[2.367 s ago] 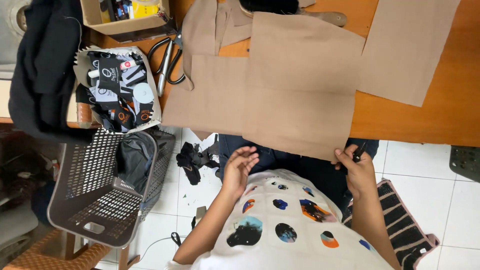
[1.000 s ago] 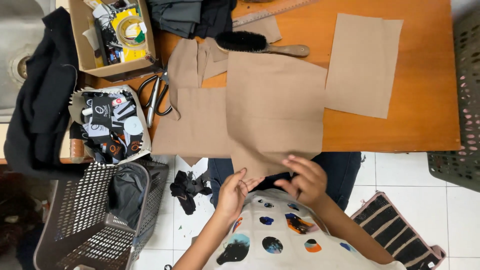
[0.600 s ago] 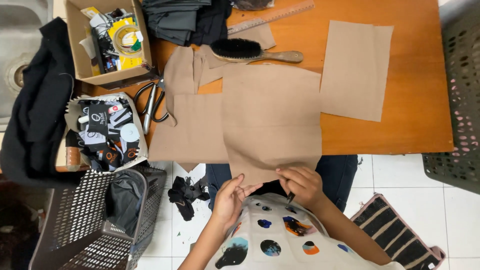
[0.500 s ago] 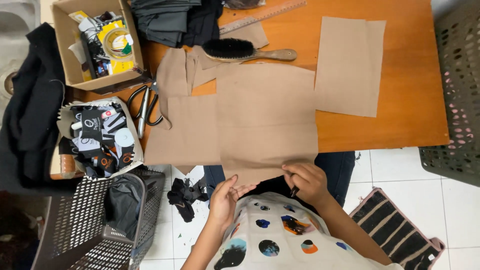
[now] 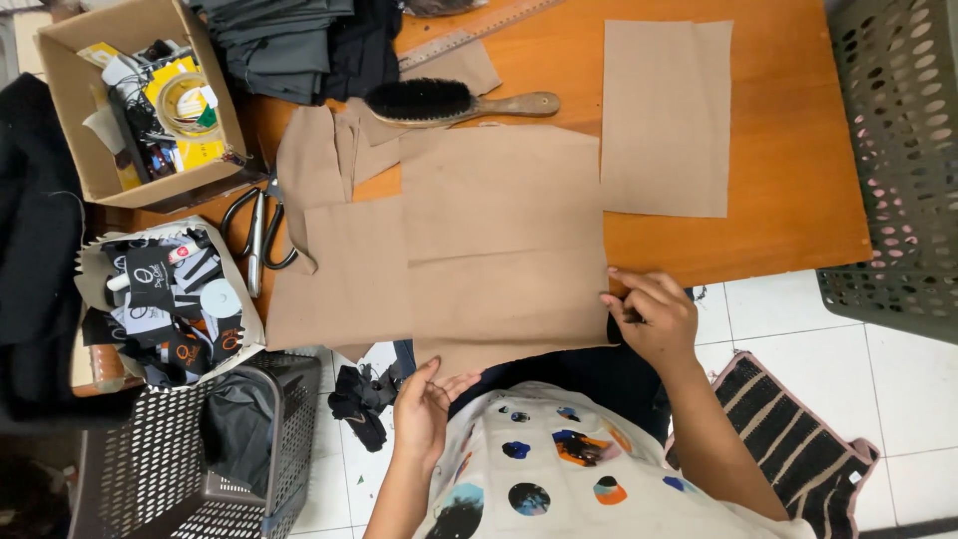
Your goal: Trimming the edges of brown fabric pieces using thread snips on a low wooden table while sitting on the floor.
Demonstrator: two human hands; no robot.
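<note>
A box and scissors are lying at the left. The left hand, fingers spread wide, is touching the cloth's lower edge overhanging the counter. The right hand is pinching its right edge. Another piece is lying beside.

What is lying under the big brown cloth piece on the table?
Under the big brown cloth piece a second brown piece sticks out at the left, resting on the orange table. Anything else beneath is covered.
</note>
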